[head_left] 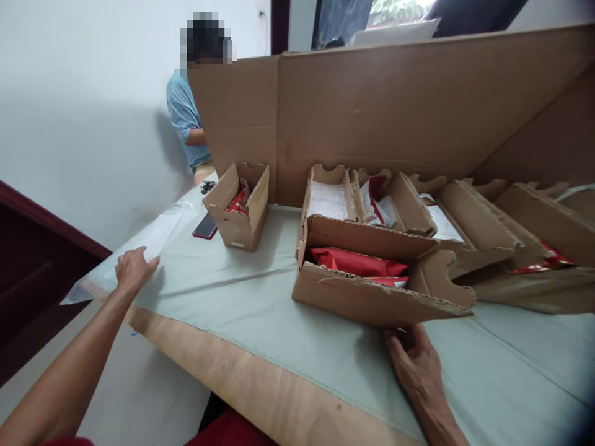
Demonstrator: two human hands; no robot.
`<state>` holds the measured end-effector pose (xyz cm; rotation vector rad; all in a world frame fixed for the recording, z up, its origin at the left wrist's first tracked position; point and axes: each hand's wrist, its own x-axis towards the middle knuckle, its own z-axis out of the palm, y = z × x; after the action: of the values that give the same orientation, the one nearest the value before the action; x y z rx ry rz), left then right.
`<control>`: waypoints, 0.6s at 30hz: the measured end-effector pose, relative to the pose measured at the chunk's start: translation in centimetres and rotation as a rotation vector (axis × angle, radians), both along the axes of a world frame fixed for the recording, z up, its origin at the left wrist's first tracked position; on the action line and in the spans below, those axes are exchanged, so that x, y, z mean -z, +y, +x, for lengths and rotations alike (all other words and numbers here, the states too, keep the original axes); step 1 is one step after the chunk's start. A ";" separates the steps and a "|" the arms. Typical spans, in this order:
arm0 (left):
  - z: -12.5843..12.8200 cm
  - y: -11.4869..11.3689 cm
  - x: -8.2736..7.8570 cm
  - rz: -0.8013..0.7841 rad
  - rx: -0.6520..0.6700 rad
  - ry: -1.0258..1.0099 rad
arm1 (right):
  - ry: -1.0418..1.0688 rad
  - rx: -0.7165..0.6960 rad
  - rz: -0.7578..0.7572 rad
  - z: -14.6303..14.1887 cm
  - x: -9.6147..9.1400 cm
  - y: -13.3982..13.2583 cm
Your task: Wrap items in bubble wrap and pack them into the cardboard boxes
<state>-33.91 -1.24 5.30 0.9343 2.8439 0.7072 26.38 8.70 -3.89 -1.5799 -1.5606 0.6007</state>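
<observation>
My left hand (133,270) is at the left end of the table, over a clear plastic sheet (160,235). Its fingers are bent and the thumb stands apart, with nothing visible between them. My right hand (416,362) is at the lower right corner of a long, open cardboard box (362,297). The thumb is bent near the box's bottom edge, and the fingertips are partly hidden by the box. Inside that box lie red packets (360,262).
Several open cardboard bins (478,214) stand in a row behind, holding white and red packets. A smaller box (242,229) and a phone (205,226) are left of them. A tall cardboard panel (372,111) rises behind; a person in blue (183,105) is beyond it.
</observation>
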 end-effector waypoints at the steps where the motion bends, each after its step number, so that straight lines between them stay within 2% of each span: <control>1: -0.6 -0.1 0.2 -0.026 -0.021 -0.011 | 0.004 -0.002 0.003 0.0 0.1 0.1; 5: -1.4 0.0 0.7 -0.074 -0.088 -0.067 | 0.011 -0.001 -0.013 0.1 0.1 0.2; 8: -1.0 -0.1 -0.5 -0.028 -0.122 -0.114 | -0.003 0.006 -0.021 0.0 -0.1 0.2; 11: -0.1 -0.7 -2.8 0.116 -0.147 -0.164 | -0.017 0.005 -0.030 0.0 -0.2 0.2; 14: 2.1 -2.1 -4.8 0.333 -0.135 -0.292 | -0.025 0.015 -0.020 0.1 0.1 0.1; 16: 4.4 -3.4 -5.4 0.481 -0.088 -0.467 | -0.001 0.006 -0.013 0.0 0.3 0.2; 18: 7.2 -4.9 -5.2 0.612 -0.018 -0.693 | 0.045 -0.016 -0.012 -0.1 0.2 0.4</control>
<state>-26.68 -6.14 10.51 0.5357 2.0481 1.5830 26.26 9.07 -4.12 -1.5535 -1.5400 0.6518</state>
